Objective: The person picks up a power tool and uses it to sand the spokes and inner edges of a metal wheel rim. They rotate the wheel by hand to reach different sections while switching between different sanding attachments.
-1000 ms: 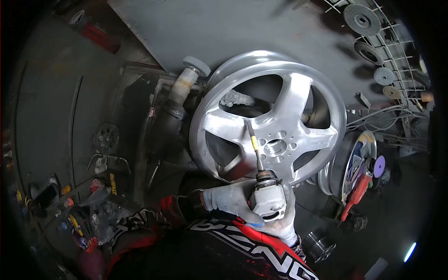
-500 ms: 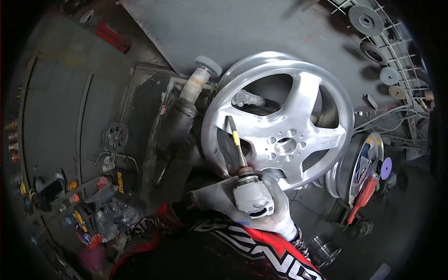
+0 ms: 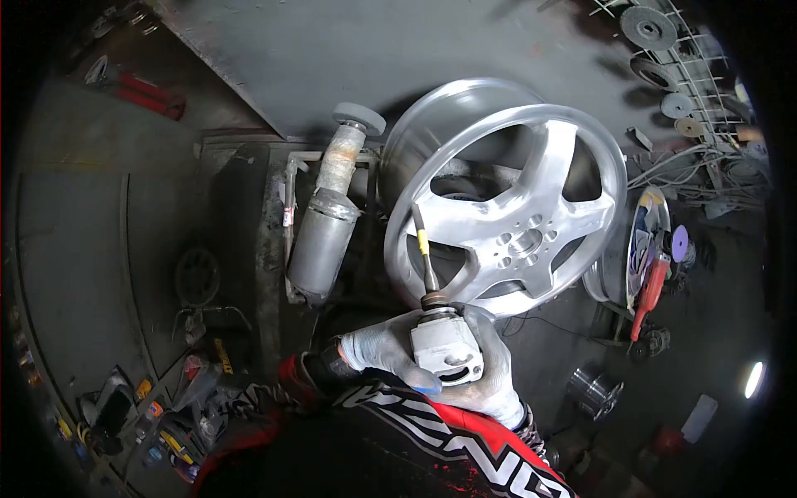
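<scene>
Both gloved hands hold a grey power grinder [image 3: 447, 344] low in front of my chest. My left hand [image 3: 383, 347] wraps its left side, with a blue patch on the glove near the thumb. Along the right side and underneath curls my right hand [image 3: 496, 373]. From the grinder's head a thin shaft [image 3: 424, 242] with a yellow band points away from me. Its dark tip overlaps the end of the left spoke of a shiny alloy wheel [image 3: 465, 226], close to the rim. The wheel stands tilted, its five-spoke face toward me.
A motor [image 3: 322, 241] with a round grey buffing wheel [image 3: 359, 119] stands left of the alloy wheel. Abrasive discs [image 3: 648, 30] hang on a wire rack at upper right. A red tool [image 3: 651, 297] with a purple disc sits at right. Clutter lies at lower left.
My view has shifted and turned, so the alloy wheel shows more of its barrel and the motor looks brighter. Both hands keep their hold on the grinder; its tip stays by the left spoke.
</scene>
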Demonstrator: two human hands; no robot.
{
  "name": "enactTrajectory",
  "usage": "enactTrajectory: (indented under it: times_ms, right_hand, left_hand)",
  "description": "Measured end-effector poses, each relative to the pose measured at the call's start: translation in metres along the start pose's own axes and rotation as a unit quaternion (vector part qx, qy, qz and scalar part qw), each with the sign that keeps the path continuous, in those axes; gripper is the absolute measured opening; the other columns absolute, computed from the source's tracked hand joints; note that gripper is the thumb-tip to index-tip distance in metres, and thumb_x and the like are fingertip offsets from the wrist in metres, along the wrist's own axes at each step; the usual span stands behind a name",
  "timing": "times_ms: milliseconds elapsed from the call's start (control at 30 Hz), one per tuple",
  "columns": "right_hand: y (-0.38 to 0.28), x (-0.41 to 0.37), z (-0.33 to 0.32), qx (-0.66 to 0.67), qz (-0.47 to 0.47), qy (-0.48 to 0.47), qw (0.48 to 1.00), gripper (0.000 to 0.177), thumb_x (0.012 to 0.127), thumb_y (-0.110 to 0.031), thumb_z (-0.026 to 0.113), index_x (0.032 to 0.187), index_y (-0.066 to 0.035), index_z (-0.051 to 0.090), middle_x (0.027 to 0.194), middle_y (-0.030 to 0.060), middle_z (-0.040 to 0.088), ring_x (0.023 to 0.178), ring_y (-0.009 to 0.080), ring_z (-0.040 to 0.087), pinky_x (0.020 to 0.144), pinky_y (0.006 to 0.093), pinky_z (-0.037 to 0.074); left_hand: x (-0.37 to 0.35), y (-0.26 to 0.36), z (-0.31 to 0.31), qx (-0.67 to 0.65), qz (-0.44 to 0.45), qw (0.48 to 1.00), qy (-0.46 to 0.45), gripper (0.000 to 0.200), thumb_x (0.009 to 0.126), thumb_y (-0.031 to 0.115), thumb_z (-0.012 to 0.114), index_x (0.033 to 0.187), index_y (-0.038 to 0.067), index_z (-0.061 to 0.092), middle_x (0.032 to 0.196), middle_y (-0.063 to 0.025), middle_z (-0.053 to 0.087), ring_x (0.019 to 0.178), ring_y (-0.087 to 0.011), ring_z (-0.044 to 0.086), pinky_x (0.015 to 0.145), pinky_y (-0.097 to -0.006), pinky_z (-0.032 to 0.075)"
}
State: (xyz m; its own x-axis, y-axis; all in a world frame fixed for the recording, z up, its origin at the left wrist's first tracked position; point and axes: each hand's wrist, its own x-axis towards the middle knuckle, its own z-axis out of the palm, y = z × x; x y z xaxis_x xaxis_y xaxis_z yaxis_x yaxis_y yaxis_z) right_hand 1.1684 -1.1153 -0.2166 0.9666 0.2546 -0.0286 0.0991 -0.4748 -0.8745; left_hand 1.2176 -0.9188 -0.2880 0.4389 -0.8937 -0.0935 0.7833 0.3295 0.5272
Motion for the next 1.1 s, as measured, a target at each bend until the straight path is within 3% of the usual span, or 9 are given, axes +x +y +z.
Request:
enactTrajectory:
  times_ms: [133, 533, 633, 700, 733, 900, 967, 1033, 1100]
  right_hand:
    - [-0.012, 0.008, 0.001, 0.0, 0.082, -0.024, 0.996, 0.1, 0.06, -0.026, 0.098, 0.143, 0.004, 0.049, 0.133, 0.0282, 0.061, 0.119, 0.0446, 0.064, 0.1, 0.0496, 0.053]
    - [-0.024, 0.008, 0.013, -0.031, 0.034, 0.031, 0.998, 0.101, 0.059, -0.026, 0.099, 0.142, 0.005, 0.051, 0.131, 0.0279, 0.061, 0.119, 0.0451, 0.064, 0.1, 0.0493, 0.053]
    - [-0.031, 0.02, 0.008, -0.006, 0.128, 0.006, 0.992, 0.101, 0.059, -0.025, 0.098, 0.142, 0.006, 0.05, 0.131, 0.0279, 0.062, 0.119, 0.0442, 0.065, 0.099, 0.0485, 0.053]
    - [-0.03, 0.024, 0.006, -0.017, 0.117, 0.013, 0.993, 0.1, 0.059, -0.024, 0.098, 0.142, 0.006, 0.05, 0.131, 0.0278, 0.062, 0.119, 0.0437, 0.065, 0.099, 0.0479, 0.054]
    - [-0.03, 0.026, 0.008, -0.018, 0.104, 0.026, 0.994, 0.101, 0.059, -0.024, 0.098, 0.143, 0.006, 0.05, 0.132, 0.0277, 0.062, 0.119, 0.0433, 0.065, 0.1, 0.0477, 0.054]
    - [-0.03, 0.039, 0.008, -0.014, 0.094, 0.043, 0.994, 0.104, 0.061, -0.025, 0.098, 0.146, 0.005, 0.047, 0.137, 0.027, 0.06, 0.121, 0.0406, 0.065, 0.102, 0.0465, 0.053]
    - [-0.03, 0.038, 0.008, -0.018, 0.081, 0.055, 0.995, 0.104, 0.061, -0.024, 0.098, 0.147, 0.005, 0.047, 0.137, 0.0256, 0.061, 0.121, 0.0408, 0.065, 0.102, 0.0458, 0.053]
    - [-0.035, 0.037, 0.006, -0.013, 0.111, 0.022, 0.994, 0.103, 0.061, -0.022, 0.097, 0.147, 0.004, 0.047, 0.136, 0.0246, 0.061, 0.121, 0.0414, 0.064, 0.101, 0.0458, 0.052]
    - [-0.04, 0.034, 0.002, -0.007, 0.092, 0.004, 0.996, 0.093, 0.063, -0.02, 0.095, 0.143, 0.002, 0.053, 0.134, 0.0236, 0.061, 0.119, 0.0434, 0.064, 0.101, 0.0465, 0.053]
  left_hand:
    - [0.001, 0.012, -0.006, -0.03, -0.017, 0.999, -0.018, 0.07, 0.071, 0.021, 0.093, 0.13, 0.006, 0.059, 0.12, -0.0023, 0.067, 0.111, -0.0123, 0.062, 0.1, -0.032, 0.051]
    - [-0.007, 0.015, -0.017, 0.021, -0.06, 0.996, -0.056, 0.071, 0.071, 0.023, 0.093, 0.131, 0.005, 0.058, 0.122, -0.0023, 0.066, 0.112, -0.0133, 0.062, 0.102, -0.0323, 0.05]
    - [0.002, 0.019, -0.023, 0.056, -0.004, 0.997, -0.047, 0.071, 0.072, 0.023, 0.091, 0.132, 0.006, 0.057, 0.123, -0.0028, 0.065, 0.114, -0.0139, 0.061, 0.102, -0.0322, 0.049]
    - [0.009, 0.024, -0.028, 0.159, 0.045, 0.983, -0.079, 0.069, 0.073, 0.025, 0.089, 0.131, 0.005, 0.057, 0.124, -0.0035, 0.065, 0.117, -0.0143, 0.061, 0.103, -0.0321, 0.049]
    - [0.007, 0.026, -0.025, 0.069, 0.003, 0.996, -0.053, 0.07, 0.073, 0.026, 0.088, 0.133, 0.005, 0.057, 0.127, -0.0044, 0.064, 0.119, -0.0156, 0.061, 0.105, -0.0323, 0.049]
    - [0.01, 0.019, -0.037, 0.127, 0.012, 0.992, -0.011, 0.077, 0.076, 0.033, 0.086, 0.139, 0.003, 0.054, 0.132, -0.006, 0.064, 0.123, -0.0183, 0.06, 0.108, -0.0339, 0.048]
    - [0.011, 0.019, -0.036, 0.07, 0.011, 0.997, -0.02, 0.074, 0.077, 0.033, 0.085, 0.138, 0.003, 0.056, 0.131, -0.0065, 0.064, 0.122, -0.0182, 0.06, 0.108, -0.0339, 0.048]
    - [0.008, 0.017, -0.039, 0.212, 0.069, 0.974, -0.047, 0.071, 0.078, 0.032, 0.085, 0.136, 0.004, 0.057, 0.129, -0.0063, 0.065, 0.12, -0.0173, 0.061, 0.107, -0.0333, 0.048]
    - [0.001, 0.02, -0.031, 0.144, 0.044, 0.986, -0.077, 0.069, 0.075, 0.025, 0.089, 0.133, 0.004, 0.058, 0.125, -0.0043, 0.066, 0.118, -0.0149, 0.061, 0.106, -0.0325, 0.049]
